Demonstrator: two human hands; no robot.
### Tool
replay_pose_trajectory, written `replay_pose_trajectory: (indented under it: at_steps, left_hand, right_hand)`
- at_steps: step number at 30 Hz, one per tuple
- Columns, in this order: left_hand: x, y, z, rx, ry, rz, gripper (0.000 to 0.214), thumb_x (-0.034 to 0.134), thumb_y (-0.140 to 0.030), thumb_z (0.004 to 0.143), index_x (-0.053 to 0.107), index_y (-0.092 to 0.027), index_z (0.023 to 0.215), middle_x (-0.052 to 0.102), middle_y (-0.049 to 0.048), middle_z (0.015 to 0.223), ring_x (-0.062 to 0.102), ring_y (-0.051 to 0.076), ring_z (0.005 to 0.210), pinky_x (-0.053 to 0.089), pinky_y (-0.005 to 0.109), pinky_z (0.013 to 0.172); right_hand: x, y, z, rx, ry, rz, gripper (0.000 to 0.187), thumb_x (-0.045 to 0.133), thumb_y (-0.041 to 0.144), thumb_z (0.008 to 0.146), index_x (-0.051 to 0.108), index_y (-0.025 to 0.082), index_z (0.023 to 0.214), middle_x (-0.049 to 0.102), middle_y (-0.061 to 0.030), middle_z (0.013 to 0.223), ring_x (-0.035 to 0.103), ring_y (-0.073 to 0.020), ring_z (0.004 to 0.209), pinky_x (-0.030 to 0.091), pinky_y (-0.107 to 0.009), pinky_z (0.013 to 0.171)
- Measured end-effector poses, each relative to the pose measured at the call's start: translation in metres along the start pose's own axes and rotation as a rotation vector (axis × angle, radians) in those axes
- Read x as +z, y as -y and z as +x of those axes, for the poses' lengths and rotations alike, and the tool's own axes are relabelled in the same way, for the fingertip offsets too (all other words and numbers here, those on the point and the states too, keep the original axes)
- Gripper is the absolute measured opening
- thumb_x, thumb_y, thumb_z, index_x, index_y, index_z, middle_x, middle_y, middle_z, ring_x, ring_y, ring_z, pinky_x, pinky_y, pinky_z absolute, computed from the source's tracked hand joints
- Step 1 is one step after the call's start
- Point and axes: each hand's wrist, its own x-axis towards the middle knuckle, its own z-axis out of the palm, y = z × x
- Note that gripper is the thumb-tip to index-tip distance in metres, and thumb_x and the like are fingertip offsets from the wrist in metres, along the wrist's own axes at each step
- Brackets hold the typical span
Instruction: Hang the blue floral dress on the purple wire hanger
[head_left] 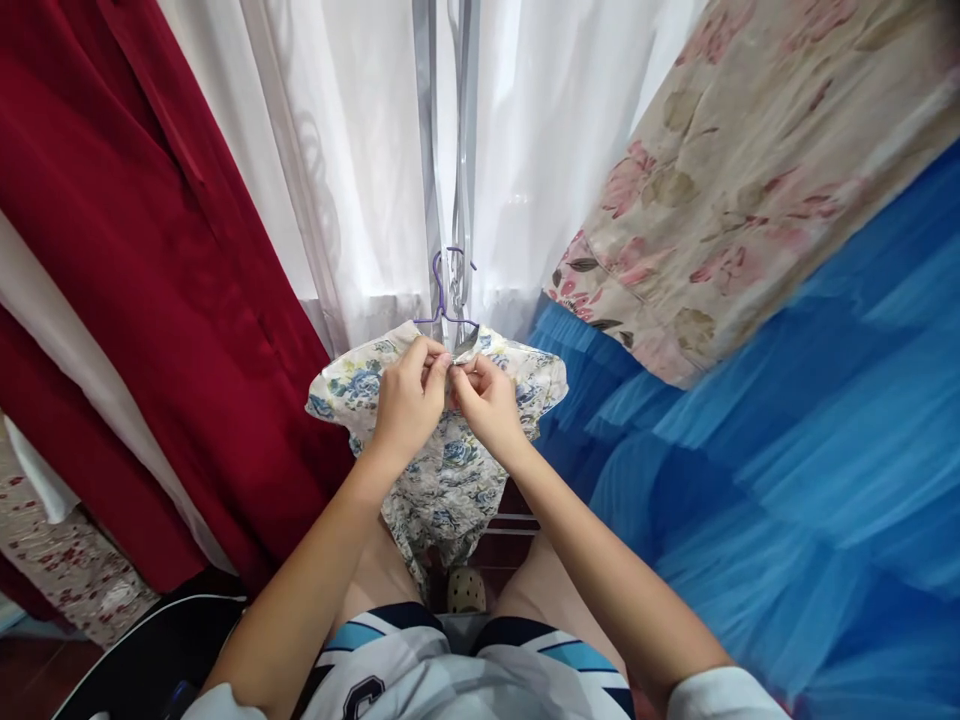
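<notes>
Got a floral dress (454, 460) right at the middle of the frame, already up on a purple hanger (441, 300) in front of some pale straps (463, 150), with both shoulders spread out pretty evenly, so would count the hanging part as done. Working at the front of the neckline, with left hand (409, 396) and right hand (492, 406) nearly meeting there, both pinching the edge of the cloth between thumb and fingers. Maybe gripping some small fastener too, but can't tell with the fingers in the way. Can't say whether fastened or loose under that grip, either. Seeing a bit of the inside of the collar just above, so wouldn't call the neckline finished. Probably just that spot left to sort out, going by the neat look of the shoulders. As for looks: whitish base, blue roses, touches of yellow and green, short wide sleeves, thin-looking cloth, a bit crinkly through the body and seeming to narrow toward the lower middle of the frame. Around it, deep red fabric (240, 350) on the left, white drapes (360, 150) up top, pink-flowered cloth (720, 220) at upper right, ruffled blue fabric (750, 510) at lower right.
</notes>
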Motion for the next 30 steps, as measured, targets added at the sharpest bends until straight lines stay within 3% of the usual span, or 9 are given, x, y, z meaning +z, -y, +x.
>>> replay_pose_trajectory:
  at_steps: [3, 5, 9, 12, 15, 18, 21, 27, 30]
  left_hand:
    - [-0.007, -0.004, 0.009, 0.023, -0.166, -0.019, 0.016, 0.050, -0.030, 0.098, 0.059, -0.019, 0.092, 0.062, 0.0010, 0.081, 0.060, 0.014, 0.076, 0.045, 0.024, 0.071]
    - [-0.021, 0.006, 0.018, 0.010, -0.285, -0.053, 0.019, 0.051, -0.033, 0.098, 0.060, -0.018, 0.092, 0.061, 0.0011, 0.079, 0.059, 0.013, 0.074, 0.045, 0.023, 0.069]
    - [-0.064, 0.064, 0.027, -0.118, -0.446, -0.139, 0.020, 0.057, -0.034, 0.094, 0.062, -0.015, 0.091, 0.059, 0.0007, 0.077, 0.058, 0.011, 0.073, 0.046, 0.021, 0.071]
    - [-0.085, 0.120, 0.014, -0.419, -0.637, -0.370, 0.017, 0.059, -0.031, 0.089, 0.058, -0.015, 0.085, 0.053, -0.0023, 0.073, 0.055, 0.009, 0.067, 0.046, 0.020, 0.067]
    - [-0.078, 0.158, -0.017, -0.743, -0.738, -0.551, 0.021, 0.057, -0.033, 0.086, 0.046, -0.018, 0.077, 0.046, -0.0058, 0.067, 0.051, 0.007, 0.060, 0.044, 0.019, 0.062]
    - [-0.048, 0.170, -0.058, -0.860, -0.626, -0.592, 0.023, 0.058, -0.037, 0.082, 0.048, -0.018, 0.076, 0.051, -0.0043, 0.067, 0.052, 0.010, 0.058, 0.044, 0.022, 0.059]
    - [-0.013, 0.161, -0.094, -0.886, -0.425, -0.643, 0.024, 0.063, -0.039, 0.077, 0.059, -0.017, 0.085, 0.063, 0.0014, 0.078, 0.060, 0.016, 0.068, 0.048, 0.029, 0.066]
    - [0.043, 0.108, -0.137, -0.864, 0.012, -0.745, 0.028, 0.084, -0.031, 0.061, 0.064, -0.017, 0.074, 0.067, 0.0049, 0.078, 0.062, 0.024, 0.086, 0.048, 0.034, 0.085]
    - [0.061, 0.071, -0.145, -0.821, 0.262, -0.887, 0.029, 0.073, -0.040, 0.078, 0.058, -0.016, 0.072, 0.059, 0.0020, 0.073, 0.055, 0.017, 0.075, 0.046, 0.030, 0.076]
  right_hand:
    - [0.001, -0.014, -0.004, -0.029, -0.020, -0.173, 0.019, 0.054, 0.032, 0.091, 0.049, 0.022, 0.075, 0.055, 0.0031, 0.054, 0.052, -0.0130, 0.048, 0.038, -0.025, 0.051]
    - [-0.003, -0.022, -0.013, -0.039, 0.006, -0.290, 0.020, 0.053, 0.030, 0.090, 0.048, 0.023, 0.073, 0.054, 0.0029, 0.055, 0.050, -0.0132, 0.050, 0.037, -0.025, 0.053]
    - [-0.018, -0.029, -0.038, -0.032, 0.078, -0.434, 0.017, 0.052, 0.028, 0.090, 0.047, 0.022, 0.074, 0.053, 0.0027, 0.058, 0.049, -0.0139, 0.053, 0.034, -0.026, 0.055]
    - [-0.029, -0.029, -0.057, -0.008, 0.174, -0.524, 0.016, 0.052, 0.026, 0.089, 0.048, 0.022, 0.074, 0.053, 0.0032, 0.058, 0.047, -0.0133, 0.053, 0.032, -0.026, 0.056]
    - [-0.036, -0.034, -0.074, 0.018, 0.249, -0.561, 0.014, 0.051, 0.025, 0.088, 0.048, 0.022, 0.075, 0.051, 0.0042, 0.057, 0.046, -0.0127, 0.053, 0.031, -0.025, 0.056]
    - [-0.046, -0.048, -0.086, 0.087, 0.227, -0.536, 0.014, 0.050, 0.025, 0.088, 0.047, 0.022, 0.075, 0.052, 0.0043, 0.057, 0.048, -0.0129, 0.053, 0.032, -0.024, 0.055]
    - [-0.060, -0.070, -0.094, 0.209, 0.206, -0.540, 0.015, 0.047, 0.026, 0.089, 0.047, 0.022, 0.075, 0.055, 0.0034, 0.058, 0.052, -0.0140, 0.054, 0.033, -0.024, 0.054]
    - [-0.080, -0.102, -0.106, 0.355, 0.315, -0.726, 0.018, 0.049, 0.021, 0.083, 0.050, 0.020, 0.065, 0.062, -0.0022, 0.060, 0.056, -0.0162, 0.057, 0.037, -0.025, 0.057]
    - [-0.080, -0.104, -0.116, 0.363, 0.395, -0.713, 0.012, 0.055, 0.020, 0.078, 0.056, 0.019, 0.066, 0.066, -0.0031, 0.064, 0.060, -0.0183, 0.062, 0.041, -0.026, 0.061]
